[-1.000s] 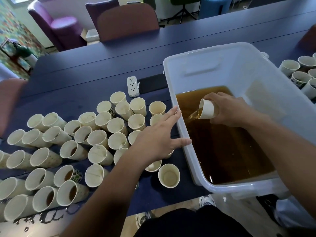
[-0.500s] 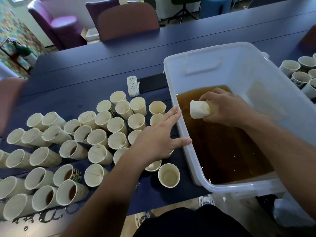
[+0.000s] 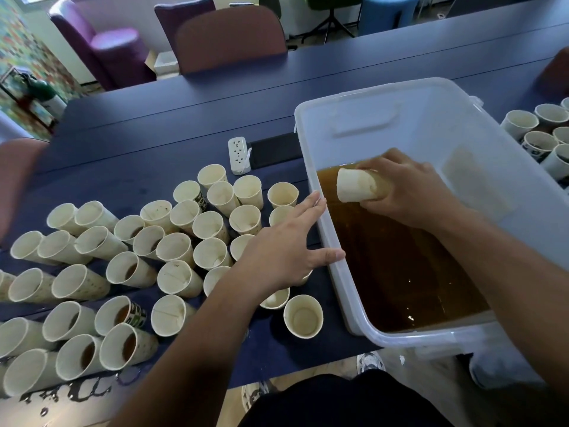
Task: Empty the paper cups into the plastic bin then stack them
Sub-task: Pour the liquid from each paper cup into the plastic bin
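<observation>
A clear plastic bin (image 3: 332, 248) sits on the blue table at the right, part-filled with brown liquid (image 3: 400, 272). Over the liquid my right hand (image 3: 412, 189) grips a white paper cup (image 3: 354, 184) tipped on its side, bottom end toward the left. My left hand (image 3: 286, 245) hovers with fingers spread over the cups beside the bin's left wall, thumb touching the rim. Several paper cups (image 3: 172, 257) crowd the table to the left, some with brown liquid inside. One cup (image 3: 303, 315) stands alone near the front edge.
More cups (image 3: 538, 127) stand right of the bin. A white power strip (image 3: 238, 154) lies behind the cup cluster. Spilled liquid (image 3: 70, 392) marks the table's front left corner. Chairs (image 3: 231, 35) line the far side.
My right hand has turned the cup from pouring with its mouth toward the left to lying with its bottom end leftward; the stream has stopped. My left hand has stayed in place.
</observation>
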`<state>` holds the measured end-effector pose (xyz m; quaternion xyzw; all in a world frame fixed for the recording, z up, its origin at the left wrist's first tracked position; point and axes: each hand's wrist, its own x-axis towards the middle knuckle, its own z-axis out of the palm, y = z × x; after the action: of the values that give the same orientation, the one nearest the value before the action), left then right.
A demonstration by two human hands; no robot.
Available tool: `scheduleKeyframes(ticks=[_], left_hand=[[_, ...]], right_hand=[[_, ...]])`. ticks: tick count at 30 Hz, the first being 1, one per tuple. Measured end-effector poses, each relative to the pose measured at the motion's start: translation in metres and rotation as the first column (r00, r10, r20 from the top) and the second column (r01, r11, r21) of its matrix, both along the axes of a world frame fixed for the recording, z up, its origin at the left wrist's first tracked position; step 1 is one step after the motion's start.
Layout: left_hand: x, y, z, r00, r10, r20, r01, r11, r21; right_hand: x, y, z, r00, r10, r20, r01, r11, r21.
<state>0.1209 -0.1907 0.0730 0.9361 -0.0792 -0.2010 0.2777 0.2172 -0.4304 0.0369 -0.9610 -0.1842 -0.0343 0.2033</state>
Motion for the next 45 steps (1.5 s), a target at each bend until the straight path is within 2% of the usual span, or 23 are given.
scheduleKeyframes(ticks=[2, 5, 6, 10, 12, 13, 15, 19, 23, 26, 29, 32, 34, 37, 43, 45], left_hand=[[0.000, 0.000, 0.000, 1.000, 0.007, -0.003, -0.007, 1.000, -0.009], [-0.001, 0.000, -0.001, 1.000, -0.001, 0.019, 0.001, 1.000, -0.012], [-0.001, 0.001, -0.001, 1.000, 0.004, 0.027, -0.003, 0.999, -0.037], [-0.005, 0.010, 0.003, 0.986, 0.156, 0.057, -0.136, 0.954, -0.266], [-0.006, 0.018, 0.010, 0.961, 0.275, 0.040, -0.235, 0.882, -0.409], [-0.006, 0.023, 0.014, 0.940, 0.340, 0.005, -0.293, 0.817, -0.497], [-0.005, 0.035, 0.024, 0.890, 0.452, -0.061, -0.394, 0.695, -0.601], [-0.007, 0.059, 0.035, 0.792, 0.601, -0.106, -0.505, 0.548, -0.666], [-0.012, 0.089, 0.033, 0.694, 0.710, -0.115, -0.568, 0.443, -0.694], [-0.018, 0.109, 0.030, 0.630, 0.755, -0.184, -0.626, 0.353, -0.696], [-0.021, 0.123, 0.023, 0.613, 0.773, -0.165, -0.650, 0.374, -0.661], [-0.020, 0.135, 0.012, 0.593, 0.792, -0.146, -0.687, 0.402, -0.606], [-0.021, 0.150, 0.004, 0.552, 0.820, -0.153, -0.723, 0.379, -0.577], [-0.022, 0.179, -0.004, 0.456, 0.877, -0.150, -0.764, 0.300, -0.571], [-0.011, 0.254, -0.012, 0.278, 0.960, -0.045, -0.810, 0.209, -0.548], [0.000, 0.280, -0.016, 0.236, 0.972, 0.015, -0.811, 0.205, -0.548]], right_hand=[[0.003, -0.001, 0.000, 0.999, -0.011, -0.052, 0.008, 0.999, -0.052], [0.002, -0.004, -0.004, 0.967, -0.045, -0.252, -0.027, 0.961, -0.276], [0.002, -0.005, -0.003, 0.961, -0.057, -0.270, -0.019, 0.963, -0.270], [-0.002, -0.006, 0.025, 0.987, -0.059, -0.152, 0.071, 0.995, 0.076], [-0.009, 0.005, 0.042, 0.989, -0.028, -0.146, 0.067, 0.961, 0.268], [-0.015, 0.015, 0.051, 0.988, 0.009, -0.151, 0.043, 0.941, 0.336], [-0.024, 0.039, 0.064, 0.983, 0.097, -0.153, -0.020, 0.898, 0.440], [-0.033, 0.092, 0.072, 0.968, 0.216, -0.130, -0.124, 0.857, 0.501], [-0.036, 0.144, 0.062, 0.954, 0.266, -0.135, -0.172, 0.860, 0.481], [-0.037, 0.167, 0.050, 0.947, 0.274, -0.167, -0.170, 0.871, 0.460], [-0.040, 0.183, 0.040, 0.936, 0.300, -0.187, -0.203, 0.889, 0.410], [-0.037, 0.189, 0.029, 0.899, 0.364, -0.244, -0.291, 0.912, 0.289], [-0.031, 0.188, 0.020, 0.887, 0.363, -0.287, -0.316, 0.928, 0.196], [-0.026, 0.185, 0.008, 0.879, 0.355, -0.317, -0.337, 0.935, 0.111], [-0.016, 0.222, 0.011, 0.837, 0.439, -0.328, -0.469, 0.883, -0.016], [-0.014, 0.241, 0.014, 0.830, 0.443, -0.338, -0.482, 0.875, -0.036]])
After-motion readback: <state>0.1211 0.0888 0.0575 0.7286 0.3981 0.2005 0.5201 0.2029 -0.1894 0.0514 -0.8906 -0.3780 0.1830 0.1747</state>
